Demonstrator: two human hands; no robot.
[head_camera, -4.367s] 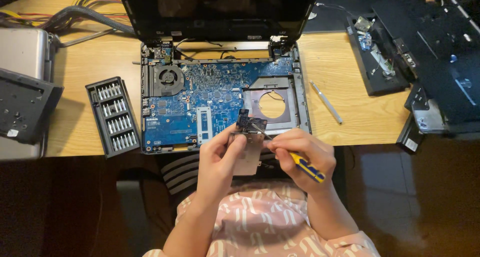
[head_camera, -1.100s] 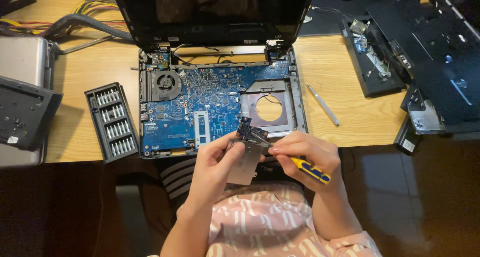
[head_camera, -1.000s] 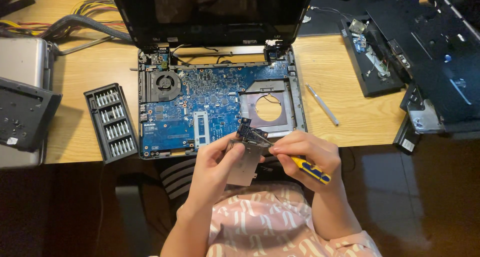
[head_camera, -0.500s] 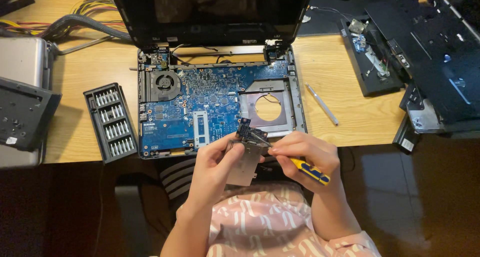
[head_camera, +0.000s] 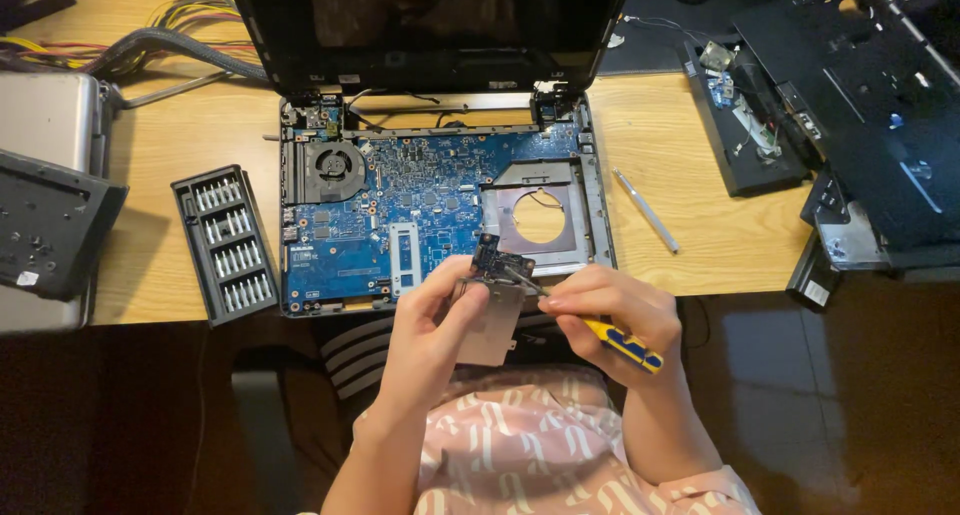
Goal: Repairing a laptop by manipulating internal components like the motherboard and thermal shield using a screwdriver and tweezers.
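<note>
Fingers [head_camera: 448, 287] of the left hand [head_camera: 430, 330] clamp a grey bracket [head_camera: 490, 325]; right hand [head_camera: 610, 310] grips a screwdriver [head_camera: 585, 325] pointing upper-left.

One opened laptop [head_camera: 430, 215], one bit case [head_camera: 225, 243], one screwdriver [head_camera: 610, 337], two hands [head_camera: 520, 320]

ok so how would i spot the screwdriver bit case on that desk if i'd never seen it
Find the opened laptop with its blue circuit board bare in the middle of the wooden desk. Just to its left, lying apart on the wood, is the bit case. It is a flat black tray with rows of small silver bits, unlike the plain dark panel further left.
</note>
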